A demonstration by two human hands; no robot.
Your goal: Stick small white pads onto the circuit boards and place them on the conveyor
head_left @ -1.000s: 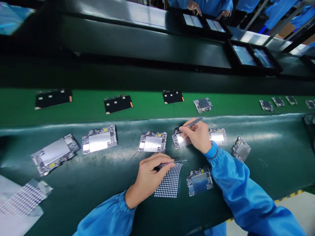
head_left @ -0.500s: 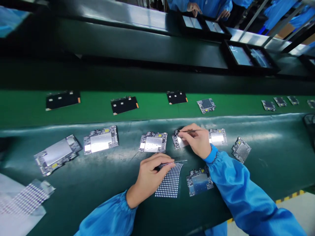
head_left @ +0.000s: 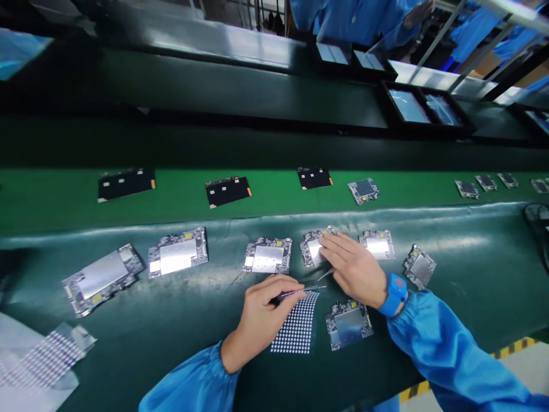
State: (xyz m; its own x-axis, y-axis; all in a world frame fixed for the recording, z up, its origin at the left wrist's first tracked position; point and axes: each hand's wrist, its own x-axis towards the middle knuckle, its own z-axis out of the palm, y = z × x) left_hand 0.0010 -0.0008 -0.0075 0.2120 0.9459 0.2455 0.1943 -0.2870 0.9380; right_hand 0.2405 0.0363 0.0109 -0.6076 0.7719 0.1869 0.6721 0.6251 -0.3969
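My left hand (head_left: 268, 315) is closed, pinching the curled top edge of a clear sheet of round white stickers (head_left: 294, 333) just above the bench. The fingers of my right hand (head_left: 354, 266) lie stretched over a circuit board (head_left: 309, 252) with a silver shield plate, their tips touching it. From under that hand the thin tip of tweezers (head_left: 326, 274) sticks out, pointing towards the sticker sheet; the rest is hidden by the palm. Nearer to me lies another circuit board (head_left: 349, 326), between the sheet and my right sleeve.
More circuit boards (head_left: 268, 257) lie along the dark green bench (head_left: 180, 309). Behind it a green belt (head_left: 274, 200) carries black boards (head_left: 229, 192) and smaller boards. A second sticker sheet (head_left: 47, 357) is at the left. Black trays (head_left: 429, 109) and a co-worker in blue (head_left: 355, 23) are at the back.
My right hand has turned from a raised tweezer grip to fingers laid flat on the board. The black boards on the belt have shifted right. My left hand stays on the sheet.
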